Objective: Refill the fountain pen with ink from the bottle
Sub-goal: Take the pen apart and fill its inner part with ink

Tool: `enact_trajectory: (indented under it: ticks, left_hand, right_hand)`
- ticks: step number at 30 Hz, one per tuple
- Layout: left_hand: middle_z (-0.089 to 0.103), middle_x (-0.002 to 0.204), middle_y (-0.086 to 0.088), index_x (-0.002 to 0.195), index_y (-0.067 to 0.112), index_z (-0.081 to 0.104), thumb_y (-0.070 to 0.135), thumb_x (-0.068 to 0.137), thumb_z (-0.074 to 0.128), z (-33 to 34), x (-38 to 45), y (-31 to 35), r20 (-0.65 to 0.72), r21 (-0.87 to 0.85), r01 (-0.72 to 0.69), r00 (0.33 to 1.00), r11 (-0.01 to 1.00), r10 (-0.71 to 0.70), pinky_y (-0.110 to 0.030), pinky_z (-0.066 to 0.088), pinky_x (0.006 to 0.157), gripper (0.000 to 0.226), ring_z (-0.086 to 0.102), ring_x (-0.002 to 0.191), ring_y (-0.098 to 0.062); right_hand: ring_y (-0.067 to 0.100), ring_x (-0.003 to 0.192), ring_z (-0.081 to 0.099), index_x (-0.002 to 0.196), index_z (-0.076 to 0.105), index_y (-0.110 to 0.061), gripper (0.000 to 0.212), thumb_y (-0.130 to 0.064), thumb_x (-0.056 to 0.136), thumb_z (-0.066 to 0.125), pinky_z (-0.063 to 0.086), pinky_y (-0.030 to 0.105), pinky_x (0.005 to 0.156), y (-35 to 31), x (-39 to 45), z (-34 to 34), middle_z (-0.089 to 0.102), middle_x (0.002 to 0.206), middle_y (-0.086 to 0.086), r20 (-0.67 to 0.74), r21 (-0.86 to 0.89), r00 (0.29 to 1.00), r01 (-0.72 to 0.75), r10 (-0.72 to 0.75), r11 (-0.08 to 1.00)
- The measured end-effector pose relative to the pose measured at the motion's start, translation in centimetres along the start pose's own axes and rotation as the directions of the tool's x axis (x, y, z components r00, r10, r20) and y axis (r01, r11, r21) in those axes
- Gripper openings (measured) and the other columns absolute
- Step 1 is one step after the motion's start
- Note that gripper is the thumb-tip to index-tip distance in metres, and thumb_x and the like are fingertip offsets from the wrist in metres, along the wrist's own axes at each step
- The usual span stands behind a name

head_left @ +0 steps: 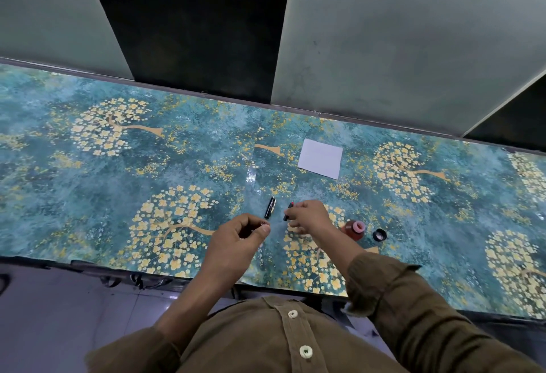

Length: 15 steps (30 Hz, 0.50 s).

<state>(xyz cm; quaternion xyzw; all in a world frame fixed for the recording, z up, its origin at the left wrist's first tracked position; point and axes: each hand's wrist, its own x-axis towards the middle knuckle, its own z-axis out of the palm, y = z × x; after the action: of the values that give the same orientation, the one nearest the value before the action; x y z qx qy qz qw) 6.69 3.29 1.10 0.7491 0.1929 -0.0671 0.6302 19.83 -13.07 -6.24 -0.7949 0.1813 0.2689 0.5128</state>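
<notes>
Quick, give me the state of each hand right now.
Left hand: closed, pinching a small pen part too tiny to identify.
Right hand: closed on a dark pen piece with a red tip.

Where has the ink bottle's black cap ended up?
In the head view, the black cap lies on the table, just right of the open ink bottle, beyond the person's right forearm.

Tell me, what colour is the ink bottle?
The ink bottle is reddish-brown with a pink open top, seen in the head view.
</notes>
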Motion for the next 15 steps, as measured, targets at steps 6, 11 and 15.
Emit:
enact_trajectory:
  ticks: [6, 11, 15]
  left_hand:
    - [0.071, 0.086, -0.006, 0.09, 0.03, 0.074, 0.029, 0.088, 0.074, -1.3, -0.5, 0.1, -0.156, 0.023, -0.037, 0.987, 0.999, 0.04, -0.037, 0.055, 0.071, 0.003, 0.066, 0.077, -0.021]
    - [0.072, 0.078, -0.006, 0.089, 0.023, 0.073, 0.025, 0.088, 0.074, -1.9, -0.3, -0.3, -0.257, -0.125, 0.001, 0.966, 0.992, -0.034, -0.043, 0.058, 0.071, 0.002, 0.068, 0.075, -0.022]
    - [0.073, 0.079, -0.01, 0.091, 0.015, 0.07, 0.019, 0.091, 0.07, -1.8, 0.3, -0.5, -0.254, -0.205, 0.028, 0.964, 0.978, -0.08, -0.036, 0.059, 0.066, 0.004, 0.069, 0.073, -0.019]
  right_hand:
    - [0.021, 0.049, 0.057, 0.065, 0.054, -0.014, 0.027, -0.011, 0.083, 0.073, 0.05, 0.036, 0.051, -0.3, 2.2, 0.9, 0.07, 0.073, 0.02, -0.083, -0.329, 0.983, 0.127, -0.162, 0.936]
    - [0.024, 0.068, 0.063, 0.094, 0.058, -0.016, 0.025, -0.033, 0.085, 0.075, 0.052, 0.037, 0.059, 0.8, 2.0, 1.0, 0.07, 0.091, 0.01, -0.105, -0.322, 0.979, 0.135, -0.177, 0.937]
    - [0.021, 0.07, 0.063, 0.103, 0.06, -0.015, 0.026, -0.031, 0.087, 0.072, 0.051, 0.035, 0.059, 1.4, 0.0, 0.8, 0.065, 0.094, 0.007, -0.091, -0.231, 0.987, 0.112, -0.136, 0.966]
